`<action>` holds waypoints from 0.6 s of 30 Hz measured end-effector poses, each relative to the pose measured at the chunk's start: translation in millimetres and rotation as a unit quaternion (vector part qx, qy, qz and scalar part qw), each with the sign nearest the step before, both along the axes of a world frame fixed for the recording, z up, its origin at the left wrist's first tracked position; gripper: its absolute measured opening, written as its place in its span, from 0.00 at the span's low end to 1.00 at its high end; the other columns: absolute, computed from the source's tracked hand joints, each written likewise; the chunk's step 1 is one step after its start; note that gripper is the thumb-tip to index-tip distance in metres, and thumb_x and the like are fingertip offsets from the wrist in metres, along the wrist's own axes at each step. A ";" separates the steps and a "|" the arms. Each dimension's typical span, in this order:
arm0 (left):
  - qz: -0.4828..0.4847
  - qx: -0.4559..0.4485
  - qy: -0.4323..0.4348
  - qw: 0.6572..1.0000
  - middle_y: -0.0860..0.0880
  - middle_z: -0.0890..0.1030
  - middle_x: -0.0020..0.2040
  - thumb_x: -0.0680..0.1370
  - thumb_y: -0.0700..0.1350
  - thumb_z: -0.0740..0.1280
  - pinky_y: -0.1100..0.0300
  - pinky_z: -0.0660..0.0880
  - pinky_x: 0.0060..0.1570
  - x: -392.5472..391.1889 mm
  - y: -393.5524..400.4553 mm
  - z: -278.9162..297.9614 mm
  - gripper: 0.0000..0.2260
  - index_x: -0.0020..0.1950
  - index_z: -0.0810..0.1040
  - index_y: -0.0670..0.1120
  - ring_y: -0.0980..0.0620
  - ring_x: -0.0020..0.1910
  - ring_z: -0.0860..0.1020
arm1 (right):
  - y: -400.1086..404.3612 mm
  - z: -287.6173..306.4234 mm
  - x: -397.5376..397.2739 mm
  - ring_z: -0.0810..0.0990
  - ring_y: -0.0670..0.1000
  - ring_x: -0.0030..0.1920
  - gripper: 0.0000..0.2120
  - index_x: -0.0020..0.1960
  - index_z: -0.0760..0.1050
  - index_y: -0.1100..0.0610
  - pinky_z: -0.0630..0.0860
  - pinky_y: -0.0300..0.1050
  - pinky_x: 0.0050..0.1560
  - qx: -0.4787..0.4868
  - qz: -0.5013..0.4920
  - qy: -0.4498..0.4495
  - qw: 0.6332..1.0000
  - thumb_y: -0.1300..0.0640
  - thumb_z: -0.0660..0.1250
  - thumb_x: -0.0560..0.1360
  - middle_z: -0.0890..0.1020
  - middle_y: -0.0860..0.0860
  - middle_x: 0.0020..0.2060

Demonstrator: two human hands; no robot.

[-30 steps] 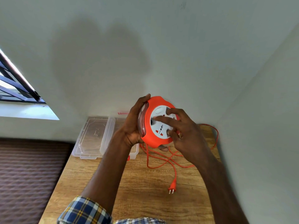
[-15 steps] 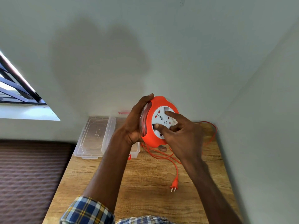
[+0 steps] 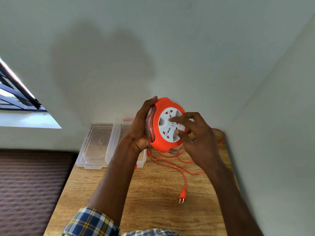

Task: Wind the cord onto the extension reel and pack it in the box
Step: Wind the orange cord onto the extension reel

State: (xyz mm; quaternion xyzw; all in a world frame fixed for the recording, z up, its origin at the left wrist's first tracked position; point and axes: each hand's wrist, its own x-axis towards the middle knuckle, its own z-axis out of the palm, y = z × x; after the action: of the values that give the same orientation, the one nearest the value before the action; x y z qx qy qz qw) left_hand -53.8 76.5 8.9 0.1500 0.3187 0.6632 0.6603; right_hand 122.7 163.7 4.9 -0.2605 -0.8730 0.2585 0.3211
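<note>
So we've got the clear plastic box (image 3: 142, 160) sitting open at the back of the wooden surface (image 3: 153, 193) with its lid (image 3: 98, 145) lying right beside it, and our left arm hides most of the inside so we can't tell what's in there. Our left hand (image 3: 140, 130) has its grip wrapped tight around the rim of the orange extension reel (image 3: 167, 125), holding it up on edge above the surface, while our right hand (image 3: 197, 138) has its fingers (image 3: 177, 119) spread loose, tips on the white socket face. The loose cord (image 3: 172, 165) trails down from the reel and loops on the surface, plug (image 3: 182, 196) lying near the front
</note>
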 end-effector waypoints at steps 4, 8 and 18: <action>-0.021 -0.009 -0.003 1.000 0.40 0.82 0.64 0.82 0.67 0.62 0.42 0.77 0.64 -3.2 -1.5 -4.9 0.30 0.70 0.79 0.45 0.40 0.60 0.81 | 0.0 -0.2 1.2 0.74 0.48 0.66 0.25 0.68 0.77 0.37 0.82 0.44 0.52 0.014 0.052 -0.073 0.996 0.59 0.73 0.77 0.72 0.44 0.68; -0.033 -0.023 0.013 0.999 0.41 0.84 0.61 0.80 0.68 0.64 0.43 0.78 0.63 -6.6 -4.0 -6.4 0.29 0.67 0.84 0.46 0.41 0.57 0.83 | -3.4 -1.6 -0.5 0.71 0.50 0.68 0.28 0.70 0.75 0.36 0.82 0.51 0.55 0.032 0.087 -0.089 0.992 0.63 0.72 0.78 0.70 0.47 0.71; -0.031 -0.047 0.030 0.998 0.41 0.85 0.58 0.78 0.66 0.66 0.46 0.81 0.57 -2.1 -2.7 3.6 0.28 0.64 0.85 0.45 0.41 0.53 0.84 | -4.8 -12.2 -2.4 0.76 0.51 0.62 0.31 0.68 0.77 0.36 0.78 0.44 0.45 0.087 0.016 -0.056 0.995 0.63 0.76 0.73 0.80 0.48 0.62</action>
State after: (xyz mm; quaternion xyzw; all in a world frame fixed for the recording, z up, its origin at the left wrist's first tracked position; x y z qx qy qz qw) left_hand -55.9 73.7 12.4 0.1490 0.3642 0.6218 0.6772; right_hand 120.3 158.9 -7.3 -0.2313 -0.9128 0.1720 0.2894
